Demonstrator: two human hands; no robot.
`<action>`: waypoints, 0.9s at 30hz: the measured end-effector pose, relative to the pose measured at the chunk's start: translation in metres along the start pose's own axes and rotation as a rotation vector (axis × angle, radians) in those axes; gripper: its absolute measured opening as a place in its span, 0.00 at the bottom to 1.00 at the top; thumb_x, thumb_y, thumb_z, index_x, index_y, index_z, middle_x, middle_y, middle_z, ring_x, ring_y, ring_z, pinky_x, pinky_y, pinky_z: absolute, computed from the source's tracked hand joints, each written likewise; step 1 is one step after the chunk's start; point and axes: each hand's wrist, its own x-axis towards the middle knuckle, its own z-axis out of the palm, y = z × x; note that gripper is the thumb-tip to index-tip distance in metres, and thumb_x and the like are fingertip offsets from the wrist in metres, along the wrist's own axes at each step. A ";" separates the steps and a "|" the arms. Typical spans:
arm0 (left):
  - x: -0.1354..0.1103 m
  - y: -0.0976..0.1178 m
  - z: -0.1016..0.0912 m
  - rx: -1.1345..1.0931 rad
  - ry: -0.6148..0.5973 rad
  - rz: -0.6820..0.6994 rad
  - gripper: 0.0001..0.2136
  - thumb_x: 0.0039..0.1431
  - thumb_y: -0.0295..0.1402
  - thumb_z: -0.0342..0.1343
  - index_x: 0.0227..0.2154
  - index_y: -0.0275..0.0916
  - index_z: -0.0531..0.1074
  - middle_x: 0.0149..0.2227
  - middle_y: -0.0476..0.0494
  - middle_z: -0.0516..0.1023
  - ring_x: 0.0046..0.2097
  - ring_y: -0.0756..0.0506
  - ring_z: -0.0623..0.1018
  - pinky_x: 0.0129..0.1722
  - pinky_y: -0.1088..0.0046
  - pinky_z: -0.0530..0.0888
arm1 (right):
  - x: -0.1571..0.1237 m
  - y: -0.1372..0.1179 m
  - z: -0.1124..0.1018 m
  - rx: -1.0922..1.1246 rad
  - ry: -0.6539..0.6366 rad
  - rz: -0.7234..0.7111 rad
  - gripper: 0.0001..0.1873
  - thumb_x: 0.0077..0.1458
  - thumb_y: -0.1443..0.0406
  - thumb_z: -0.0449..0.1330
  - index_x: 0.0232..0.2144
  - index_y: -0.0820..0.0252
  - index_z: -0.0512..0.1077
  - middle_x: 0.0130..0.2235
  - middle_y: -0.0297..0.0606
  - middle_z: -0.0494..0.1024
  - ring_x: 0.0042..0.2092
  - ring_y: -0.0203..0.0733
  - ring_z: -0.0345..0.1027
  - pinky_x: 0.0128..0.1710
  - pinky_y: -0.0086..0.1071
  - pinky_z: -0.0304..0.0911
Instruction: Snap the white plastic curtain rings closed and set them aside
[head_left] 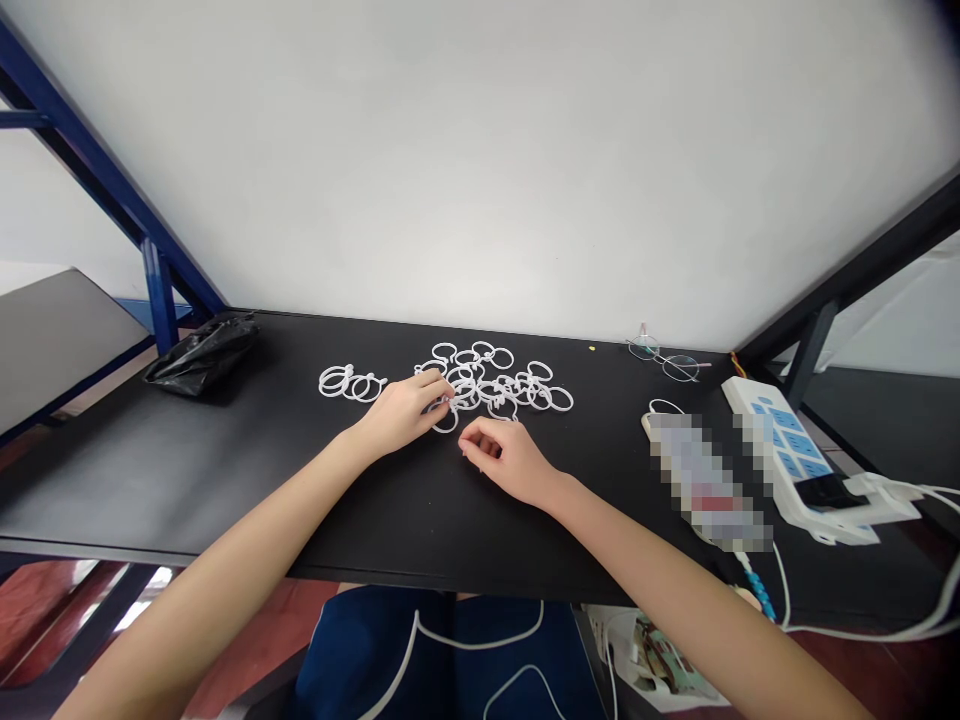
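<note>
Fingers [437, 390] touch white rings [466, 383]; the phone [709, 485] is blurred beyond reading.

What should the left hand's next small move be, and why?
Probably a light pinch by the left hand at the near-left edge of the pile of thin, white, plastic-looking rings: its fingers are right there, though a firm grip isn't evident. The loosely curled right hand sits just in front, seemingly close enough to help.
</note>
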 end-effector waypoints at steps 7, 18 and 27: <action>-0.001 -0.001 0.001 0.008 0.002 0.010 0.08 0.65 0.31 0.47 0.37 0.39 0.71 0.37 0.45 0.72 0.33 0.50 0.71 0.30 0.77 0.67 | 0.000 0.002 0.001 -0.004 0.000 -0.005 0.05 0.59 0.66 0.56 0.31 0.58 0.71 0.29 0.32 0.76 0.27 0.34 0.68 0.29 0.27 0.65; 0.000 -0.002 0.002 -0.008 0.026 0.013 0.07 0.64 0.31 0.49 0.39 0.39 0.72 0.38 0.45 0.74 0.36 0.49 0.74 0.32 0.77 0.69 | -0.001 0.001 0.001 0.002 0.002 -0.007 0.05 0.59 0.66 0.56 0.31 0.58 0.70 0.29 0.32 0.76 0.27 0.34 0.68 0.29 0.27 0.64; -0.001 -0.001 0.001 -0.018 0.038 0.062 0.06 0.64 0.33 0.51 0.37 0.39 0.72 0.36 0.45 0.75 0.35 0.50 0.74 0.31 0.78 0.69 | 0.000 0.001 0.001 0.000 0.005 -0.011 0.05 0.59 0.67 0.56 0.31 0.59 0.71 0.28 0.32 0.75 0.26 0.33 0.67 0.29 0.27 0.64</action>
